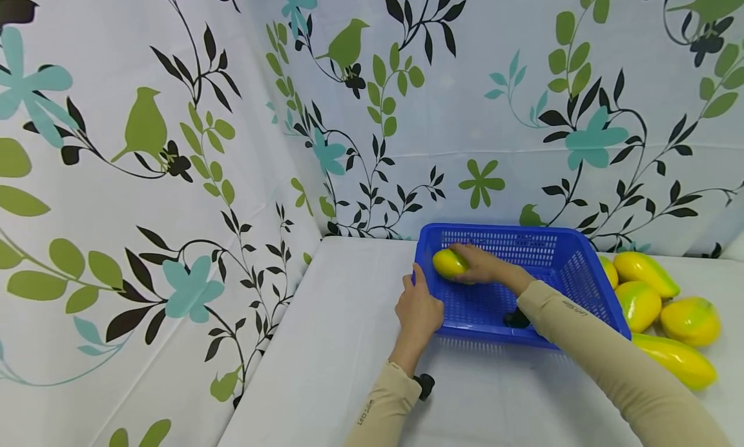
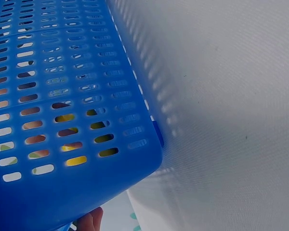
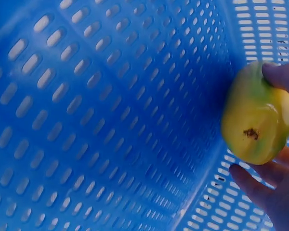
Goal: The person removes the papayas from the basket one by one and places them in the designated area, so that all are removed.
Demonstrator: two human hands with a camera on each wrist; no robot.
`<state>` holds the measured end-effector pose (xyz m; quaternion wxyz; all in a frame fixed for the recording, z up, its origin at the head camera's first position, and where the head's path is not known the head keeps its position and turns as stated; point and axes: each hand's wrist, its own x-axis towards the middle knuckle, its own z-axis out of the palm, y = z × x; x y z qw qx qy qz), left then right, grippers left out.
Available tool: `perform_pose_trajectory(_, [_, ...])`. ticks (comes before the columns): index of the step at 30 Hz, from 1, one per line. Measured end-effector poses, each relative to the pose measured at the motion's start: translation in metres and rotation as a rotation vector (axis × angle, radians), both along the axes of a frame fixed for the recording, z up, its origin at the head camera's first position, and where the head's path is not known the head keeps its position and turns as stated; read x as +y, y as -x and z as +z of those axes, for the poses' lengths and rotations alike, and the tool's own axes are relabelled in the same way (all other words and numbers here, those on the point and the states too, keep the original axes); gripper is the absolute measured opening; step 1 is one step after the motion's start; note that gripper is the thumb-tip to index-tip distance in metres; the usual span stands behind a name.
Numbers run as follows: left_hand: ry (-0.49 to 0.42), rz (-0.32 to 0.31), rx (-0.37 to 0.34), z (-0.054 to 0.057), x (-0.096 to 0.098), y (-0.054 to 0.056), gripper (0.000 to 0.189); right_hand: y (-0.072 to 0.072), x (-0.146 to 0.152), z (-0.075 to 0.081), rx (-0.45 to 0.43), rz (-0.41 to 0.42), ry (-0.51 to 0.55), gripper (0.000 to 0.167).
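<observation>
A blue plastic basket point(image 1: 572, 256) with slotted walls stands on the white-covered table. My left hand point(image 1: 420, 310) grips its left rim; in the left wrist view only fingertips point(image 2: 90, 220) show at the basket's edge. Inside the basket, near the left end, my right hand point(image 1: 478, 263) holds a yellow-green mango point(image 1: 449, 263). Seen from the right wrist, the mango point(image 3: 257, 118) has a dark brown spot on its end, with the thumb on one side and fingers around the other. Whether the mango touches the basket floor I cannot tell.
Several yellow fruits lie right of the basket: a rounded one point(image 1: 690, 322), another beside it point(image 1: 638, 306), a longer one behind point(image 1: 645, 272) and a long one point(image 1: 677, 362) in front. A patterned curtain point(image 1: 465, 111) hangs behind and to the left of the table.
</observation>
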<state>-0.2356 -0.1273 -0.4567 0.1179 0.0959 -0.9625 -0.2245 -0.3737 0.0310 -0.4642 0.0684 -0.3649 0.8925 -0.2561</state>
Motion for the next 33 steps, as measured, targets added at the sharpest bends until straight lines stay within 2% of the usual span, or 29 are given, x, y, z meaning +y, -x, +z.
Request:
perform_pose_trajectory(6, [-0.007,-0.001,0.0,-0.002,0.004,0.0,0.08,-0.002,0.012,0.0,-0.013,0.003,0.017,0.063])
perform_pose_trajectory(10, [-0.014,-0.008,0.002,-0.003,0.006,0.0,0.08,-0.005,0.023,0.006,-0.019,-0.023,0.003,0.067])
perform_pose_trajectory(18, [-0.039,-0.005,0.013,-0.002,0.001,0.002,0.079,-0.01,0.04,0.033,-0.004,-0.035,0.001,0.069])
perform_pose_trajectory(25, [-0.064,0.01,0.03,0.001,-0.002,0.003,0.079,-0.02,0.068,0.059,0.018,-0.06,0.001,0.074])
perform_pose_trajectory(29, [-0.074,0.004,0.021,0.002,0.0,0.003,0.079,-0.03,0.09,0.067,0.029,-0.1,-0.016,0.076])
perform_pose_trajectory(33, [-0.084,-0.008,0.013,0.0,0.004,0.002,0.079,-0.045,0.113,0.075,0.041,-0.141,-0.013,0.076])
